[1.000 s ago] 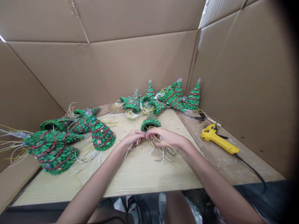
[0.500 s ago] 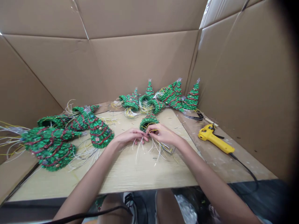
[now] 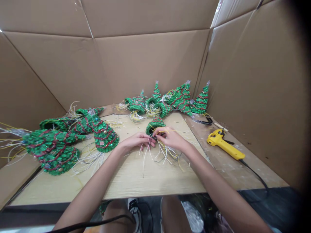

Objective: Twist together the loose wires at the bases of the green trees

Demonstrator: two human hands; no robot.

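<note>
A small green tree with red garland (image 3: 156, 122) lies on the table in front of me, its hollow base facing me. White, yellow and dark wires (image 3: 167, 153) spill from that base toward the table's front edge. At the left of the opening, my left hand (image 3: 140, 141) pinches thin wires between thumb and fingers. My right hand (image 3: 168, 136) is closed on wires at the right side of the opening, its fingertips almost touching those of the left. The exact wire ends between the fingertips are too small to tell.
Several decorated trees lie at the left (image 3: 52, 149), and more stand or lie along the back (image 3: 178, 98). A yellow glue gun (image 3: 225, 145) with a black cord is at the right, near black cutters (image 3: 206, 120). Cardboard walls (image 3: 150, 61) surround the table (image 3: 155, 183).
The view has shifted slightly. Both hands stay at the tree's opening, with small finger movements, and the loose wires below them have shifted a little.
</note>
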